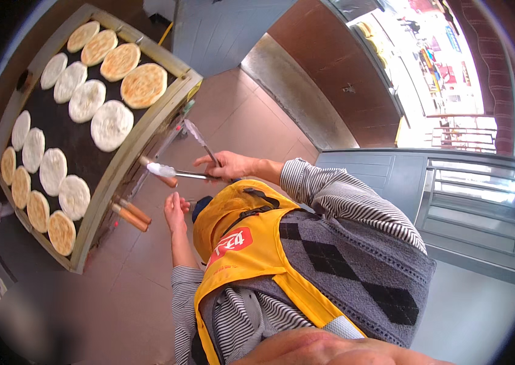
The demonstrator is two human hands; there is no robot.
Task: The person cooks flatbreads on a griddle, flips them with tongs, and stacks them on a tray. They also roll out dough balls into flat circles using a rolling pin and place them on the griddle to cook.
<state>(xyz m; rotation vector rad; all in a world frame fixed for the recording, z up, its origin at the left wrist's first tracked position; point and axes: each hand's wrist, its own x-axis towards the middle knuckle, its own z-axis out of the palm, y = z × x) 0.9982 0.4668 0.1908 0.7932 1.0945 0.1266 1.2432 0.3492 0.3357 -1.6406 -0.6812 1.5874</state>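
Note:
My right hand (230, 167) grips a pair of metal tongs (193, 174), whose scalloped ends are spread apart beside the griddle's front edge. One tong end is close to a wooden handle (166, 179). My left hand (176, 212) hangs in front of the yellow apron (244, 246), holding nothing, its fingers loosely bent and partly apart. On the dark griddle (75, 146) lie several round flatbreads in four rows. The two outer rows show browned tops, such as this flatbread (144, 86). Pale tops mark the inner rows, as on this flatbread (112, 126).
A raised metal rim (123, 153) borders the griddle. Two more wooden handles (132, 215) stick out below it. Tiled floor (234, 107) lies beside the griddle, with grey panels (221, 36) and a brown counter wall (330, 59) beyond. A barred grey partition (472, 214) stands to the right.

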